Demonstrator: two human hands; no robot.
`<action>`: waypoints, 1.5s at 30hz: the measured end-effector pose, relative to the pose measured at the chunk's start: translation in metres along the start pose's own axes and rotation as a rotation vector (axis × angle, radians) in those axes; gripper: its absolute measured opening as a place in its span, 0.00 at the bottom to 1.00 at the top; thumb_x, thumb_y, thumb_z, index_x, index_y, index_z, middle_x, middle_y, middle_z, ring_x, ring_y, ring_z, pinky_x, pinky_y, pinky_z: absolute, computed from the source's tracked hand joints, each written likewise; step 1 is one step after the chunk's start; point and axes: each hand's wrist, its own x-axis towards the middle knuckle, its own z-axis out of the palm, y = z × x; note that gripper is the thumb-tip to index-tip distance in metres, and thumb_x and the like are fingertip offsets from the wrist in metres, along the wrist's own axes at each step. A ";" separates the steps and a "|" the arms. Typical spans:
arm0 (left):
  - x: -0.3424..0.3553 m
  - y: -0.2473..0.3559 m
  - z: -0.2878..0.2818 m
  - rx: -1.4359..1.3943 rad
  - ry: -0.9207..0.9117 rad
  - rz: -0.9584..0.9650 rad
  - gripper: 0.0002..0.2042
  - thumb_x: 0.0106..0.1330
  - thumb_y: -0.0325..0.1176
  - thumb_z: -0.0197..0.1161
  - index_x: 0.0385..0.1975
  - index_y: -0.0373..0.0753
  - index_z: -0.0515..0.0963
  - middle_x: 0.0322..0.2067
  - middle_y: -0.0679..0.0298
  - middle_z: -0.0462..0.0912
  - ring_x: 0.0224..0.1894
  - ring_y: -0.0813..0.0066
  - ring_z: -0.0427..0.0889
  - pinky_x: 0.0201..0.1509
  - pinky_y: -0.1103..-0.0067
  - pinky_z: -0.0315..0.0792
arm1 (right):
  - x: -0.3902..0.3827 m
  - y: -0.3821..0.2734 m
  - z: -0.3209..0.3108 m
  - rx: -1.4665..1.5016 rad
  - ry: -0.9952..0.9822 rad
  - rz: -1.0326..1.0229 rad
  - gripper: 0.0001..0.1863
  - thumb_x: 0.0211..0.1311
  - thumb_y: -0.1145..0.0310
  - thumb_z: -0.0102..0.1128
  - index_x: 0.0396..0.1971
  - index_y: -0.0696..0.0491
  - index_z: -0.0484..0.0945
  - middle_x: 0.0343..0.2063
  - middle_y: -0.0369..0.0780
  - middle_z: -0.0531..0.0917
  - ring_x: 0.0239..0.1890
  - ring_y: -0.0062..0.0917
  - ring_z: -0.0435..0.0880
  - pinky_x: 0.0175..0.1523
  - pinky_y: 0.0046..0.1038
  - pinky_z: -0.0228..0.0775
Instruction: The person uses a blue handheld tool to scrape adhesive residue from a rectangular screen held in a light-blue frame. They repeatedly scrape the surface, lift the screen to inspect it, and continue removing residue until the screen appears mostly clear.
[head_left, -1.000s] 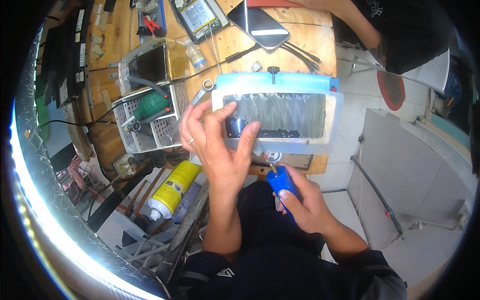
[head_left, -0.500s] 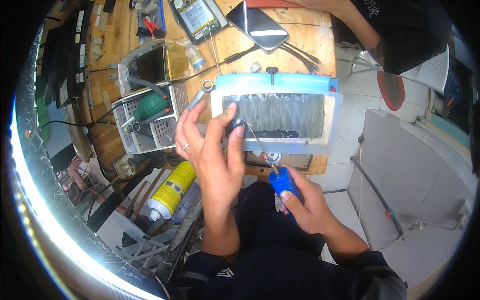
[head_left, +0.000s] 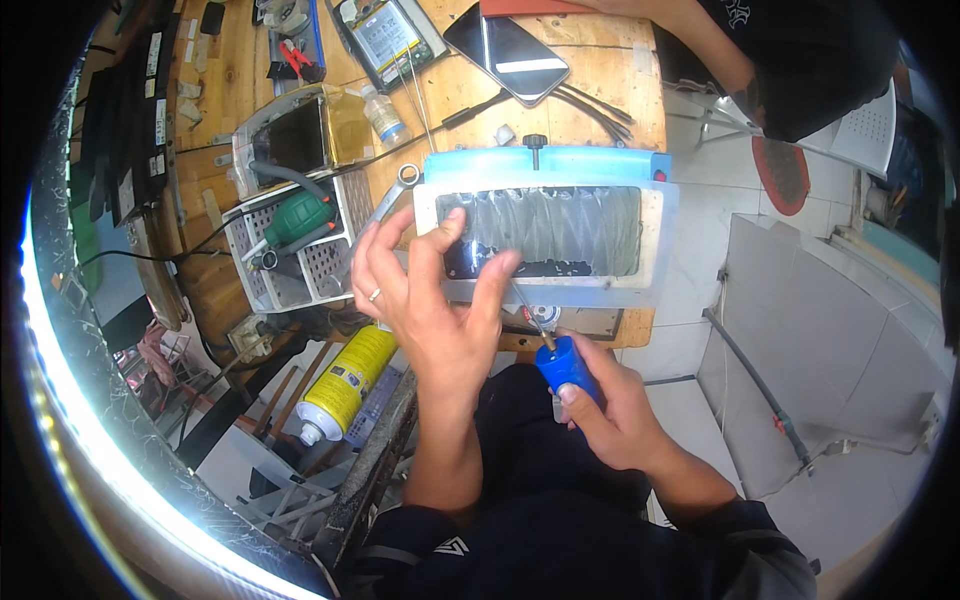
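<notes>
A dark flat panel (head_left: 460, 268), like a phone screen, lies on a white-framed blue holder (head_left: 545, 160) in front of me. Wrinkled grey film (head_left: 555, 228) covers most of it, while its left end and lower edge show dark. My left hand (head_left: 425, 310) is at the panel's left end, thumb and fingers apart, the index fingertip on or just over the surface. My right hand (head_left: 610, 405) grips a blue-handled tool with a thin metal shaft (head_left: 562, 365). The shaft points up and left toward my left thumb, at the holder's near edge; its tip is hard to make out.
A yellow spray can (head_left: 348, 380) and a white basket (head_left: 262, 290) with a green blower bulb (head_left: 300, 218) stand left. Beyond the holder are a wrench (head_left: 393, 195), a small bottle (head_left: 385, 118) and a phone (head_left: 510, 55). Another person's arm (head_left: 700, 40) reaches in at upper right.
My left thumb has swung away from the index finger, opening the pinch and uncovering the panel's dark left end. The tool's shaft has drawn back toward me. The whole view has shifted slightly.
</notes>
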 end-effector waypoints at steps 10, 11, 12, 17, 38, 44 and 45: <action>0.002 0.006 -0.003 0.064 0.033 0.047 0.18 0.65 0.42 0.74 0.53 0.46 0.84 0.63 0.52 0.73 0.71 0.45 0.63 0.73 0.52 0.52 | -0.002 0.002 0.004 0.044 0.013 0.020 0.31 0.77 0.65 0.58 0.71 0.67 0.64 0.57 0.61 0.81 0.59 0.50 0.84 0.65 0.38 0.73; 0.004 0.007 0.002 0.064 0.049 0.062 0.20 0.64 0.43 0.75 0.53 0.46 0.83 0.63 0.51 0.73 0.70 0.44 0.63 0.73 0.53 0.53 | -0.003 0.003 0.005 0.012 0.029 -0.009 0.31 0.77 0.65 0.58 0.71 0.67 0.64 0.57 0.61 0.81 0.59 0.50 0.84 0.65 0.38 0.73; 0.004 0.007 0.001 0.042 0.065 0.064 0.20 0.65 0.41 0.75 0.54 0.45 0.83 0.63 0.51 0.73 0.70 0.46 0.64 0.73 0.55 0.53 | -0.003 0.003 0.005 0.010 0.033 -0.007 0.31 0.77 0.65 0.58 0.71 0.67 0.64 0.57 0.61 0.81 0.59 0.50 0.84 0.65 0.38 0.73; 0.002 0.003 -0.004 -0.023 0.116 0.054 0.23 0.67 0.34 0.72 0.62 0.41 0.77 0.64 0.51 0.73 0.70 0.52 0.64 0.73 0.59 0.53 | -0.003 0.005 0.009 -0.025 0.020 -0.040 0.31 0.78 0.64 0.57 0.72 0.65 0.63 0.51 0.55 0.81 0.50 0.39 0.83 0.56 0.34 0.74; 0.000 -0.006 0.000 -0.261 0.004 0.099 0.29 0.67 0.34 0.70 0.68 0.41 0.72 0.42 0.66 0.82 0.65 0.58 0.65 0.78 0.49 0.38 | -0.004 -0.001 0.012 -0.019 0.025 -0.012 0.30 0.77 0.65 0.57 0.70 0.68 0.64 0.57 0.62 0.80 0.60 0.51 0.84 0.65 0.39 0.73; 0.006 -0.002 0.011 -0.214 0.016 0.077 0.30 0.67 0.35 0.70 0.69 0.41 0.71 0.44 0.64 0.82 0.65 0.57 0.65 0.78 0.49 0.36 | -0.004 0.000 0.011 -0.014 0.046 -0.010 0.30 0.77 0.65 0.57 0.70 0.67 0.64 0.57 0.62 0.80 0.58 0.50 0.85 0.64 0.39 0.73; 0.006 -0.002 0.010 -0.226 0.017 0.076 0.29 0.68 0.34 0.69 0.69 0.41 0.71 0.44 0.64 0.82 0.65 0.57 0.64 0.78 0.48 0.36 | -0.005 -0.001 0.010 -0.001 0.056 -0.003 0.30 0.77 0.65 0.57 0.70 0.67 0.64 0.57 0.61 0.80 0.58 0.50 0.85 0.64 0.39 0.74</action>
